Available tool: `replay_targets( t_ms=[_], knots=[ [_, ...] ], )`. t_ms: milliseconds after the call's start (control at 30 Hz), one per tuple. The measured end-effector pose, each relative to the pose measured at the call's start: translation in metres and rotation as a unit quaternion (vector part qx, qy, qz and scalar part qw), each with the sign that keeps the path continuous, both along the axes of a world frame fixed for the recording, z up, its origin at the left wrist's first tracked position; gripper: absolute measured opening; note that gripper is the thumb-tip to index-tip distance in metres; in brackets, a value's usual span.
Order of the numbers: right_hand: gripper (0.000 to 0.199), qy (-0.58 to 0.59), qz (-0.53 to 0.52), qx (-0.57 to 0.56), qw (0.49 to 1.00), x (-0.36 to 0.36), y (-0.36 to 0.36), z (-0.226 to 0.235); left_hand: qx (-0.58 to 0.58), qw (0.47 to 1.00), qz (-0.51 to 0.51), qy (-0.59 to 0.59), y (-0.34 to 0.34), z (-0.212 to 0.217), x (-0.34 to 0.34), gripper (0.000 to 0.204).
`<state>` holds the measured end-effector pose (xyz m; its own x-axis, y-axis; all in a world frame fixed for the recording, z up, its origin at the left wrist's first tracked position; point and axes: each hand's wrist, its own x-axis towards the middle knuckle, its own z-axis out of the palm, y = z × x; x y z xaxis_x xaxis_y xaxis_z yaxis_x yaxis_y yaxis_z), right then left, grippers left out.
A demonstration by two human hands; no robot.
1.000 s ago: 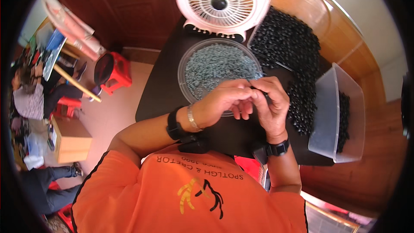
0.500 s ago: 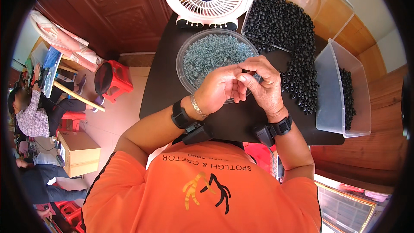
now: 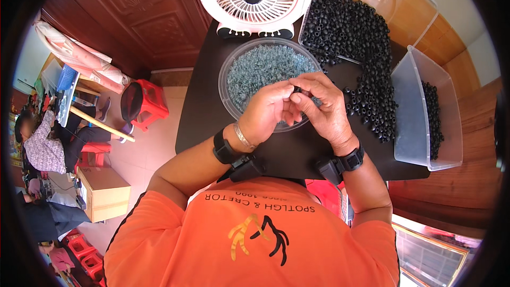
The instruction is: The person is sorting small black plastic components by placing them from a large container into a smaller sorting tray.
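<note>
Brown cardboard box [image 3: 103, 193], rectangular, on the pale floor far left, beside red stools; no screens.

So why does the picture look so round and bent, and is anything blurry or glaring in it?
Head view: a fisheye lens bends straight lines, so the dark table edges curve and the corners go black. Daylight is even, with soft glare on the clear plastic bin. The left hand and right hand over the round bowl look sharp; the small black piece between them is too small to make out.

Both hands' fingers [image 3: 295, 107] pinch a black ring [image 3: 296, 91] (tiny).
</note>
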<state>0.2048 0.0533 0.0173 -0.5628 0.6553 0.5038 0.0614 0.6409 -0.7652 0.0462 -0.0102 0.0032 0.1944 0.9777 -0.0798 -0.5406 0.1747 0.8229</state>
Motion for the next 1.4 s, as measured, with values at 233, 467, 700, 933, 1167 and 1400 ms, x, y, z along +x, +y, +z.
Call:
replay_targets(
  t_ms=[233,467,700,933,1167,1400],
  knots=[
    [0.028,0.055,-0.035,-0.021,0.998,-0.005,-0.008,0.007,0.002,0.997,-0.01,-0.082,0.004,-0.011,-0.004,0.028],
    [0.027,0.054,-0.015,0.009,0.998,-0.001,-0.003,0.002,-0.004,0.998,-0.018,-0.056,0.004,-0.006,-0.003,0.028],
    [0.023,0.072,-0.037,0.024,0.996,-0.003,-0.004,-0.003,-0.001,0.998,-0.018,-0.055,0.002,-0.002,-0.003,0.032],
    [0.024,0.031,-0.031,0.082,0.996,0.003,-0.001,0.005,0.04,0.998,-0.024,0.043,0.004,0.006,-0.008,0.028],
    [0.01,-0.06,-0.188,0.012,0.98,0.048,0.034,0.045,0.035,0.995,0.016,0.088,0.0,0.008,-0.008,0.022],
    [0.017,-0.241,-0.215,0.059,0.944,0.072,0.117,0.023,0.023,0.995,0.032,0.088,0.002,0.007,-0.005,0.021]
  ],
)
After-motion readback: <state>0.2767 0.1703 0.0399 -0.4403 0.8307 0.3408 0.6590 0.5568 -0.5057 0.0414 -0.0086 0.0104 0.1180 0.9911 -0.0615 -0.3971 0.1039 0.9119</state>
